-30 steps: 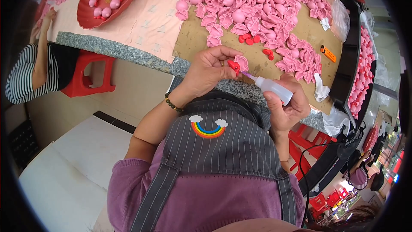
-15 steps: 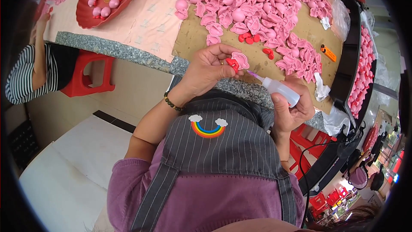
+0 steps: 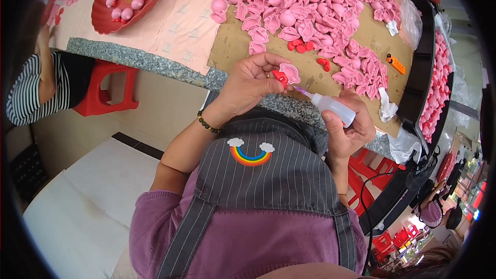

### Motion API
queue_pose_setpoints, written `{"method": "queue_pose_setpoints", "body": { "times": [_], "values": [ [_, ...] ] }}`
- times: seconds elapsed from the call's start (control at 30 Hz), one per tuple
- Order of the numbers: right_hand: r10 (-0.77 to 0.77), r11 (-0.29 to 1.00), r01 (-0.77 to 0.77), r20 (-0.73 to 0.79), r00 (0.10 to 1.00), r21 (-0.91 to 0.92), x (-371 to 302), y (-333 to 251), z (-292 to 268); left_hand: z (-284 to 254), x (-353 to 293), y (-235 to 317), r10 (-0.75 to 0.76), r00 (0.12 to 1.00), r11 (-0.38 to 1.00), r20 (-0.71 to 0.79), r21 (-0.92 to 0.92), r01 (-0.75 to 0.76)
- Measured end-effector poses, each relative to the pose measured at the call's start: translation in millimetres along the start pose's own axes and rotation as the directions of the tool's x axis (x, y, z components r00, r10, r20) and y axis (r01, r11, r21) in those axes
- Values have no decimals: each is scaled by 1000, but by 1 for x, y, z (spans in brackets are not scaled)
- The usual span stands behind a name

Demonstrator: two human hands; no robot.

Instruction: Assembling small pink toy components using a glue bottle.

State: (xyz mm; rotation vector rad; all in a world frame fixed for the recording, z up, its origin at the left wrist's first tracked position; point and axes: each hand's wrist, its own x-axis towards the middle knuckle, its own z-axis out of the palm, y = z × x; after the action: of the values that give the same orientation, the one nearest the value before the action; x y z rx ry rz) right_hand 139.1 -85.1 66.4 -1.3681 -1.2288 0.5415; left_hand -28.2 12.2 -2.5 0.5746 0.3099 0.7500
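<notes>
Squeeze bottle, translucent white with slim purple nozzle: gripped in the right hand, thumb and fingers closed about its body, nozzle pointing left and far; whether the tip touches anything cannot be told.

Red molded piece and pink wavy-edged shell: pinched together between thumb and fingers of the left hand, above the near edge of the brown board.

Orange-and-black tool: right side of board; any marking too small to read.

Apron patch: rainbow with two clouds.

Pink shell pile: far side. Red scalloped tray, holding pink balls: far left.
</notes>
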Motion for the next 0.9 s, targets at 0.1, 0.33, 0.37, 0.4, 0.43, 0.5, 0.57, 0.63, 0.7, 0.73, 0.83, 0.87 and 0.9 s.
{"method": "queue_pose_setpoints", "body": {
  "times": [0.1, 0.33, 0.37, 0.4, 0.43, 0.5, 0.57, 0.63, 0.7, 0.73, 0.83, 0.87, 0.9],
  "values": [
    [-9, 1000, 9, 9, 1000, -13, 1, 1, -1, -3, 2, 0, -8, 1000, 1000, 2, 5, 8],
    [100, 930, -42, -140, 985, 364, -2, 20, -14, 0, 4, -2, -6, 1000, 993, 8, 120, 5],
    [163, 910, -125, -63, 985, 395, -4, 27, -16, -1, 3, -2, -14, 999, 992, 42, 126, 8],
    [221, 884, -206, 14, 975, 420, -4, 34, -18, -1, 1, -1, -19, 999, 991, 26, 130, 15],
    [274, 849, -289, 100, 957, 443, -3, 38, -20, -2, 0, -1, -19, 1000, 990, 4, 138, 18],
    [243, 908, -255, 79, 967, 331, -2, 35, -20, -1, 1, 0, -25, 999, 991, 39, 132, 20],
    [220, 948, -230, 70, 973, 221, -2, 30, -17, -1, 0, 0, -30, 998, 991, 59, 130, 22],
    [262, 940, -278, 104, 960, 197, -1, 28, -18, -1, 2, 0, -37, 999, 993, 21, 115, 34],
    [223, 958, -237, 102, 969, 161, -1, 28, -21, 1, 1, -1, -25, 998, 993, 49, 120, 19],
    [240, 925, -255, 86, 967, 282, 2, 25, -20, 2, 1, 0, -29, 999, 991, 25, 132, 26],
    [280, 816, -256, 33, 959, 519, 5, 32, -22, 1, 1, -1, -21, 1000, 986, 17, 166, 18],
    [142, 901, -119, -24, 990, 416, 9, 38, -24, 1, 0, -1, -28, 1000, 988, 10, 153, 26],
    [-4, 953, 23, -66, 998, 301, 13, 41, -27, 2, 0, -1, -35, 999, 990, 3, 139, 35]
  ]
}}
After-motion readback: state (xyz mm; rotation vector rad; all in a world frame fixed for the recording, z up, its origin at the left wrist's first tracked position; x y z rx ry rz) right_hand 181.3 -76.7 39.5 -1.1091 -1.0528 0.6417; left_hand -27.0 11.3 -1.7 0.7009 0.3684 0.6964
